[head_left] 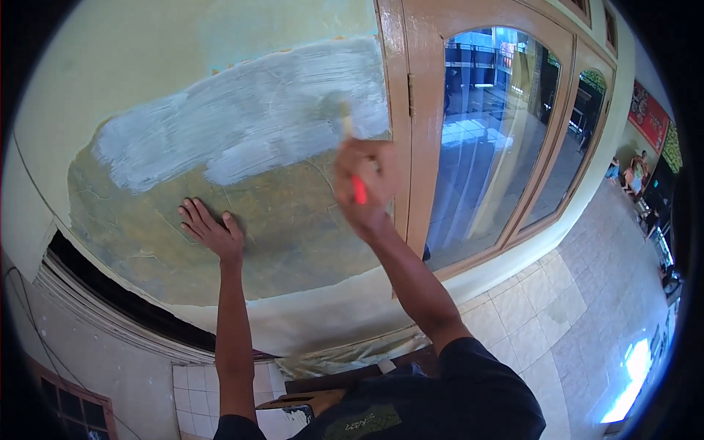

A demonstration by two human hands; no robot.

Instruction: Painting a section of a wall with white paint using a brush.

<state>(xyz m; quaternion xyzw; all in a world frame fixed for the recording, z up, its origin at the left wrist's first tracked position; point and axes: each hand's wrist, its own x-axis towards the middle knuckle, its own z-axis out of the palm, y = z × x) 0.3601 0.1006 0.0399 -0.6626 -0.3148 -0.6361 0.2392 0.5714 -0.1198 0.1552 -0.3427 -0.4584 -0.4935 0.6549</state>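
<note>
My right hand (367, 165), a little blurred, is closed around a paintbrush (346, 126). The red end of its handle shows below my fingers. The brush's blurred bristles are over a band of wet-looking white paint (249, 103) on the wall, near the door frame. Below that band lies a bare, greenish-brown patch (286, 220) with fine cracks. My left hand (213, 229) rests on this patch with its fingers stretched out, holding nothing. Cream-coloured wall (132, 51) surrounds the patch.
A brown wooden frame (418, 147) with reflecting glass (491, 132) borders the painted area on the right. Under me are a paint-smeared container (293, 418) and crumpled plastic sheeting (345, 361). A dark gap (110, 282) runs along the lower left. Distant people (636, 176) sit by the tiled floor (594, 257).
</note>
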